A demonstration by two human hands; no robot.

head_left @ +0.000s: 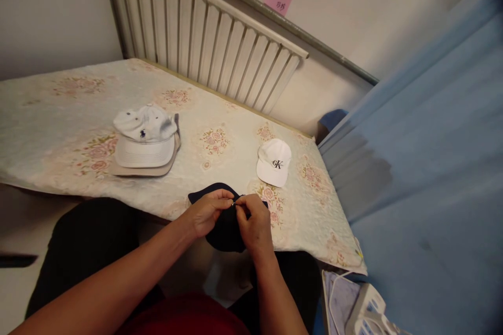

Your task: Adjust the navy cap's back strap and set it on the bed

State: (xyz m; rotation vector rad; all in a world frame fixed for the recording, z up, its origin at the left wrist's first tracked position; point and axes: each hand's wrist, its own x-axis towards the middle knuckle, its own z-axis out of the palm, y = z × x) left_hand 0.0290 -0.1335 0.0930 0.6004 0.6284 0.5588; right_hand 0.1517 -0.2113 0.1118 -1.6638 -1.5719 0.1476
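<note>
- Clearly soft and light, the dark navy cap [223, 225] sags over the near edge of the bench [58, 115], part on the top, part hanging toward the lap.
- Left hand [206, 213] and right hand [255, 222] meet at its top: each grip is pressed together, pinching a small metal piece, likely the strap buckle, between thumb and fingertip.
- Judging by its droop, the cloth gives no resistance; the stiffer brim or the strap looks like the surest hold.
- Two stacked pale caps [145, 141] sit well apart at far left, a white cap [274, 162] near, just beyond the hands.
- Open bench lies between them; the radiator [204, 36] bounds the far side, a blue curtain [424, 167] the right.
</note>
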